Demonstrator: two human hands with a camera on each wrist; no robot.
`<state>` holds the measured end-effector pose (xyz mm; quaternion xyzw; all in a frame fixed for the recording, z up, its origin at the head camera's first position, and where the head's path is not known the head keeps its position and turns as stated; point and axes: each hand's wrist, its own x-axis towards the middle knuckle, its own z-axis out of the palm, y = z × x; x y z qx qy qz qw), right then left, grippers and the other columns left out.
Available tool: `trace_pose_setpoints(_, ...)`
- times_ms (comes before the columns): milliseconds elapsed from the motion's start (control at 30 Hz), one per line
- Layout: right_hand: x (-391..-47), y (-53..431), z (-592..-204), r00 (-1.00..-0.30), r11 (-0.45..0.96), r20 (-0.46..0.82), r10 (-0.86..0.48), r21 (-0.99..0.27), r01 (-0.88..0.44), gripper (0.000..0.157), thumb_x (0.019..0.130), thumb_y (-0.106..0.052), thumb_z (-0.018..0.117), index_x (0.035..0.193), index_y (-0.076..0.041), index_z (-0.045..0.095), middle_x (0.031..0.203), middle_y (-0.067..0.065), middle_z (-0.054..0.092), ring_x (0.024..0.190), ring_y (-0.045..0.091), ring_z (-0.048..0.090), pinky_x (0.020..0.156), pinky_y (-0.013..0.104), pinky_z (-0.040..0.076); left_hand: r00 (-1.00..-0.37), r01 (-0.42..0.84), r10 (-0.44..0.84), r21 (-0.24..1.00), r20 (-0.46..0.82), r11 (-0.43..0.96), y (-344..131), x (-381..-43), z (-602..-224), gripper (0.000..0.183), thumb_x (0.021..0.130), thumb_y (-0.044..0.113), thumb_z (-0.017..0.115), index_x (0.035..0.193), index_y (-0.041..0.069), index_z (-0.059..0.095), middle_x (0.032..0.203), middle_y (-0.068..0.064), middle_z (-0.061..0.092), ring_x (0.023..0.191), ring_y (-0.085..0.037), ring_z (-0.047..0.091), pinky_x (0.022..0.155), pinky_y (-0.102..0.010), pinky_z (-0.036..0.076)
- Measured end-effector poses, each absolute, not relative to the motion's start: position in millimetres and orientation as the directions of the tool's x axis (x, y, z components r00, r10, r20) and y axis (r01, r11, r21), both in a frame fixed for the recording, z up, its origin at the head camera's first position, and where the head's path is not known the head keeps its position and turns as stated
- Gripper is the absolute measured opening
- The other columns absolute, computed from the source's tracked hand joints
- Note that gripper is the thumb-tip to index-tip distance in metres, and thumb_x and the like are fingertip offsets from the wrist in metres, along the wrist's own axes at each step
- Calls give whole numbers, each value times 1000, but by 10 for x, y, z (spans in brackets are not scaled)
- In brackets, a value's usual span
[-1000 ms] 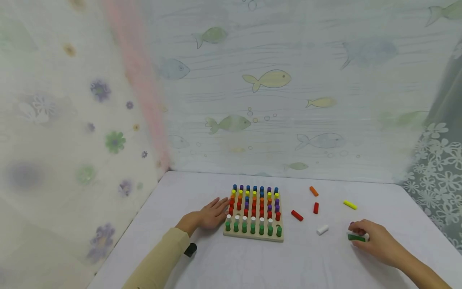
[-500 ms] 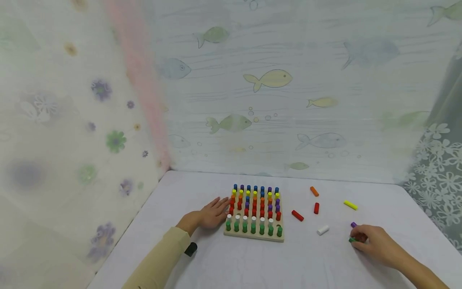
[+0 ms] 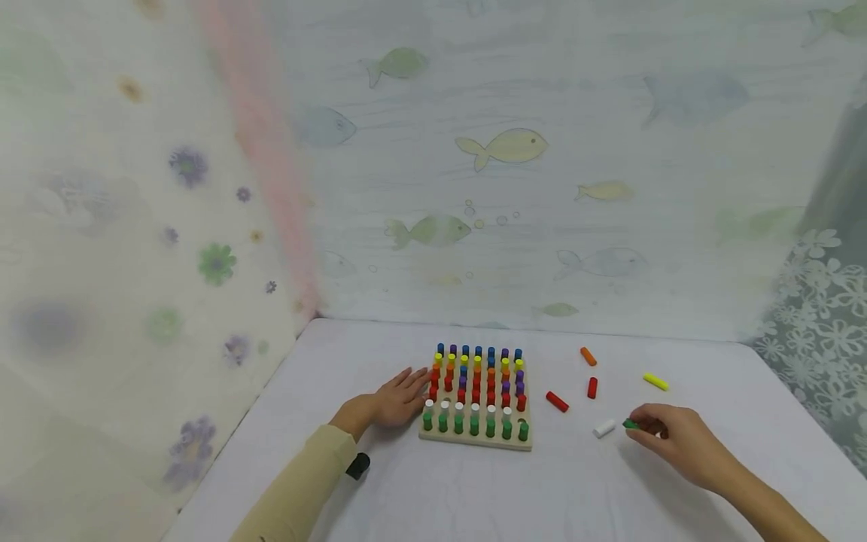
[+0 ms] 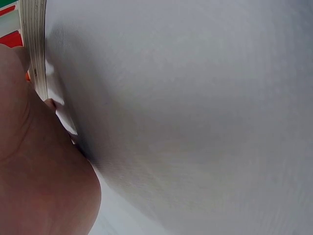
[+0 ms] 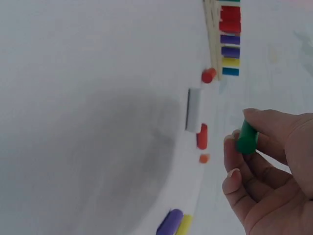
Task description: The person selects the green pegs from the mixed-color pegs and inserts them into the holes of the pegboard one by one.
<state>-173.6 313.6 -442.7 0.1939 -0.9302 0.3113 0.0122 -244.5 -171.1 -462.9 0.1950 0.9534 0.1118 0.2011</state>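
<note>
My left hand [image 3: 398,400] lies flat with straight fingers, its fingertips at the left edge of a wooden pegboard [image 3: 477,443]. Rows of coloured pegs stand upright in the board, and two round holes show in its surface. My right hand [image 3: 680,440] pinches a green peg [image 5: 247,139] between thumb and fingers, just right of a loose white peg [image 3: 604,428]. In the right wrist view the green peg is off the table. The left wrist view catches part of the palm and the board's side edge [image 4: 34,46].
On the white cloth right of the board lie two red pegs [image 3: 558,401], an orange peg [image 3: 588,356] and a yellow peg [image 3: 655,382]. A purple peg [image 5: 169,223] shows only in the right wrist view. A black object [image 3: 357,467] sits by the left forearm.
My right hand has picked up the green peg and moved left with it, near the white peg. The left hand stays at the board.
</note>
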Motion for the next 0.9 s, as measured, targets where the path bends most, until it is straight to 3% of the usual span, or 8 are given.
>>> trace_pose_setpoints(233,-1791,2764,-4382,-905,648,201,-376,-640,-411,11,92,-20,78,100,-13,75,89,-11,69,76,1,56,68,22,52,-842,328,424,308,-333,893,-1738,-2442,-4606,63,112,39,32,166,12,14,173,-7,11,158,-33,3,127,-52,10)
trace_pose_setpoints(433,-1908,2481,-4357,-867,592,235,-439,-651,-476,10,92,-17,78,100,-14,74,86,-11,66,74,4,53,64,22,49,-855,318,410,303,-317,898,-1759,-2459,-4635,62,112,40,32,166,14,15,173,-5,12,159,-32,3,127,-52,11)
trace_pose_setpoints(900,-2092,2086,-4490,-839,570,164,-518,-666,-482,11,93,-12,75,103,-7,74,88,-8,67,75,6,55,64,21,52,-851,318,412,304,-326,898,-1714,-2455,-4626,62,111,39,36,166,16,17,172,-2,13,159,-30,5,127,-50,14)
